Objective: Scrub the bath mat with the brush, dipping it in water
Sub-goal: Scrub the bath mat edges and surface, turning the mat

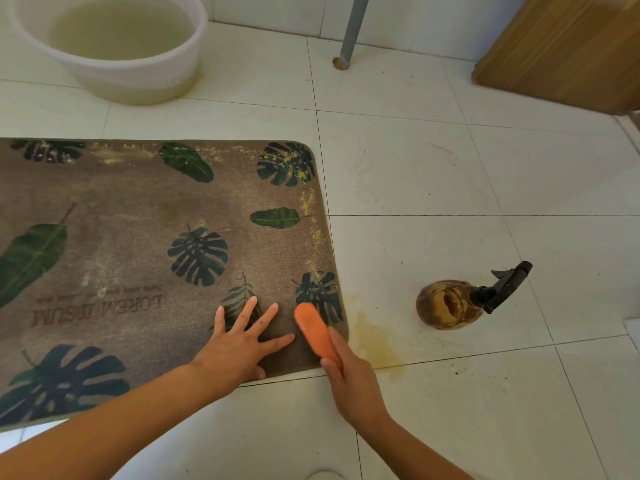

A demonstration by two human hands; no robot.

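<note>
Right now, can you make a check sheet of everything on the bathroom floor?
Surface: tiled floor, yellowish stain beside the mat's near right corner.
Job's things: mat flat, yellow specks along its far and right edges; orange brush on its near right corner; basin of cloudy water beyond it.
Clutter: spray bottle right of the mat.
Hands: left hand spread flat on the mat; right hand holds the brush.
Cables: nothing seen.
Surroundings: metal pole, wooden door.
</note>
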